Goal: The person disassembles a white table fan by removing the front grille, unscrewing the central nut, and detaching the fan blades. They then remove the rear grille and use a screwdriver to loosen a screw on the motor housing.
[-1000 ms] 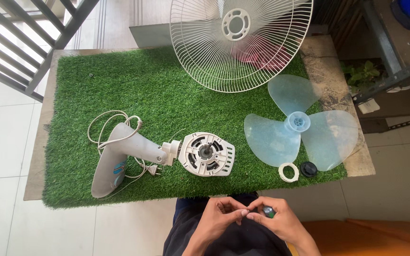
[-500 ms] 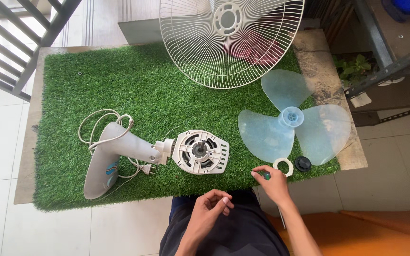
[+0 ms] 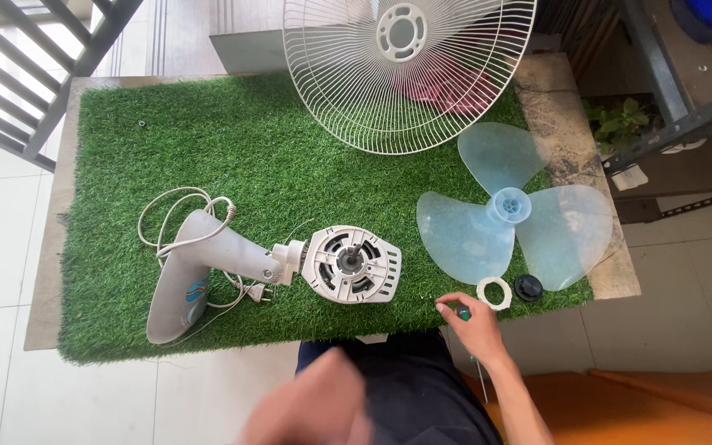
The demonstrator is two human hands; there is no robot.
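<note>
Far left on the green turf mat [image 3: 208,140] covering the table [image 3: 47,272]: a grey fan stand [image 3: 199,272] lying on its side, white cord [image 3: 176,216] looped behind it, long axis running left to right into the white motor housing [image 3: 352,265], shaft end facing up. Low in the middle, over the lap and off the table: the left hand [image 3: 315,408], a motion blur (grip impossible to read, apparently empty). Further right, at the near edge of the mat: the right hand [image 3: 475,323], fingers closed around a small green-tipped tool [image 3: 462,312], likely a screwdriver, its shaft seeming to run back under the palm. Motor housing to the left of that grip and slightly farther up the table; right hand clearly the nearer of the two. Just beside the knuckles on the right: a white ring nut [image 3: 494,292], then a black cap [image 3: 528,288]. Beyond them, the translucent blue blade [image 3: 512,210], flat on the mat. Top centre: the white wire guard [image 3: 409,70].
</note>
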